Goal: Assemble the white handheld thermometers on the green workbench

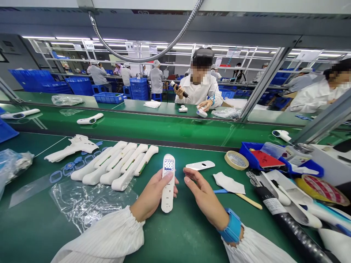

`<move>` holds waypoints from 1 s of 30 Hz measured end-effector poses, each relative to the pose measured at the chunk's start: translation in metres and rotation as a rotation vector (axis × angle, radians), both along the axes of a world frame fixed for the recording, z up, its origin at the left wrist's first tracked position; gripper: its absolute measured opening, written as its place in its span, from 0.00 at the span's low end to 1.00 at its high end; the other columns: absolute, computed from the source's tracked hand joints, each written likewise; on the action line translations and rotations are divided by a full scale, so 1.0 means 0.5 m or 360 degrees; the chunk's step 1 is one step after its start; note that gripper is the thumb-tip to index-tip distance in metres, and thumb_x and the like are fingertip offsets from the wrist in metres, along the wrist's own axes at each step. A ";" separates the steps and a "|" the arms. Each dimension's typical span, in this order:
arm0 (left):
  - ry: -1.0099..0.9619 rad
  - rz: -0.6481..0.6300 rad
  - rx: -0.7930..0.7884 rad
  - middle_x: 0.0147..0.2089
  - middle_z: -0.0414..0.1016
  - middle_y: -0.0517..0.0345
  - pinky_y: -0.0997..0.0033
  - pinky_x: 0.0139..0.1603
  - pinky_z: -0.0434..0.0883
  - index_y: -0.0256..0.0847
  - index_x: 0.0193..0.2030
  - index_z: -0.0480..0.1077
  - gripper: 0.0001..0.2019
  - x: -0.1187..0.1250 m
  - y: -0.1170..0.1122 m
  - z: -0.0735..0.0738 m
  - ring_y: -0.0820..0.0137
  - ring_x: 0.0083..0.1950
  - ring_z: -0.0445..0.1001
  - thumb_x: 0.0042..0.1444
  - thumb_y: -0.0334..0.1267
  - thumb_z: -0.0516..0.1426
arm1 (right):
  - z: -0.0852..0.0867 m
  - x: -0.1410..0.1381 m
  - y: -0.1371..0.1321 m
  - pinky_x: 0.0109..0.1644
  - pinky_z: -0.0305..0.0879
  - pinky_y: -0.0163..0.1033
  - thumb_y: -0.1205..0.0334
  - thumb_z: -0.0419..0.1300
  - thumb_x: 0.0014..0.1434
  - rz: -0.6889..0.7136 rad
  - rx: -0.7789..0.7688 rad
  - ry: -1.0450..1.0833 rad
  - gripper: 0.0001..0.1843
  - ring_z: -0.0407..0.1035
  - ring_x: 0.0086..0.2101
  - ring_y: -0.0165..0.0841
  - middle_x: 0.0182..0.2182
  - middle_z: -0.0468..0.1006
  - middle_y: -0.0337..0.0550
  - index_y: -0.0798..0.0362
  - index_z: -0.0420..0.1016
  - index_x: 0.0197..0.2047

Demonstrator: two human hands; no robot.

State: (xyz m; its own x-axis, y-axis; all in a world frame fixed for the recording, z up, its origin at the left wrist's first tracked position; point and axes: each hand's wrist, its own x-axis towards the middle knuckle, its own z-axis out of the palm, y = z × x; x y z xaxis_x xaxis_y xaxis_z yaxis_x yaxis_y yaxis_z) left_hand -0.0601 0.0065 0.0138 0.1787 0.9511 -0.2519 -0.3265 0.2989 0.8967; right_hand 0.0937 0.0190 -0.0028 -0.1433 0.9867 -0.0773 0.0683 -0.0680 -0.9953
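A long white handheld device (168, 195), which looks like an infrared thermometer, stands in my left hand (153, 190) with its dotted screen lit up. My left fingers wrap round it and the thumb lies on its front, just below the screen. To the right, my right hand (204, 193) is held with its fingers spread and nothing in them, a short way from the device. A blue wristband (231, 225) is on that wrist. Just beyond the right fingertips lies a flat white cover plate (201, 165) with a dark oval hole.
Several white housings (117, 164) lie in a row at left, beside clear plastic film (87, 204). At right are a tape roll (236, 160), a white cloth (229, 183), a blue bin (315, 170) and a black tool (290, 226). Across the green conveyor (153, 128) a co-worker (201, 87) holds a screwdriver.
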 end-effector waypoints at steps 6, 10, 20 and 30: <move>-0.0014 0.0004 -0.0006 0.35 0.68 0.57 0.70 0.32 0.67 0.39 0.36 0.64 0.13 0.000 0.000 -0.005 0.73 0.30 0.68 0.53 0.47 0.56 | 0.001 0.002 0.000 0.57 0.57 0.46 0.50 0.59 0.52 -0.0006 -0.0022 0.0014 0.20 0.61 0.53 0.38 0.50 0.71 0.42 0.46 0.70 0.48; -0.0022 -0.0004 -0.0022 0.35 0.68 0.58 0.70 0.33 0.67 0.39 0.36 0.65 0.12 0.001 0.001 -0.004 0.73 0.30 0.68 0.53 0.46 0.55 | 0.000 0.001 0.000 0.56 0.58 0.45 0.51 0.59 0.52 -0.0012 -0.0007 0.0021 0.20 0.61 0.53 0.38 0.50 0.71 0.42 0.46 0.70 0.48; -0.0037 -0.0027 -0.0066 0.35 0.68 0.57 0.70 0.33 0.68 0.39 0.39 0.64 0.11 0.000 -0.001 -0.003 0.74 0.30 0.68 0.55 0.44 0.54 | -0.002 0.001 0.000 0.56 0.57 0.44 0.51 0.58 0.53 0.0021 0.0007 -0.0002 0.19 0.61 0.53 0.37 0.50 0.70 0.42 0.47 0.69 0.48; 0.0036 -0.0065 0.0005 0.36 0.67 0.58 0.71 0.33 0.68 0.39 0.41 0.63 0.12 -0.001 0.001 -0.009 0.75 0.30 0.68 0.55 0.44 0.55 | -0.006 0.002 0.000 0.57 0.56 0.45 0.52 0.56 0.55 0.0066 0.0011 -0.0052 0.20 0.59 0.54 0.38 0.52 0.68 0.43 0.48 0.67 0.50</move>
State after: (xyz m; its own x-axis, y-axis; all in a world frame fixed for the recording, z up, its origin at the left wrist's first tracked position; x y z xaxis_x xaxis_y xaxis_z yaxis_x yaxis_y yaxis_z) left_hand -0.0605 0.0067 0.0094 0.2114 0.9441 -0.2531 -0.2936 0.3083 0.9048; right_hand 0.0945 0.0191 -0.0056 -0.1817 0.9804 -0.0755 0.1033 -0.0574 -0.9930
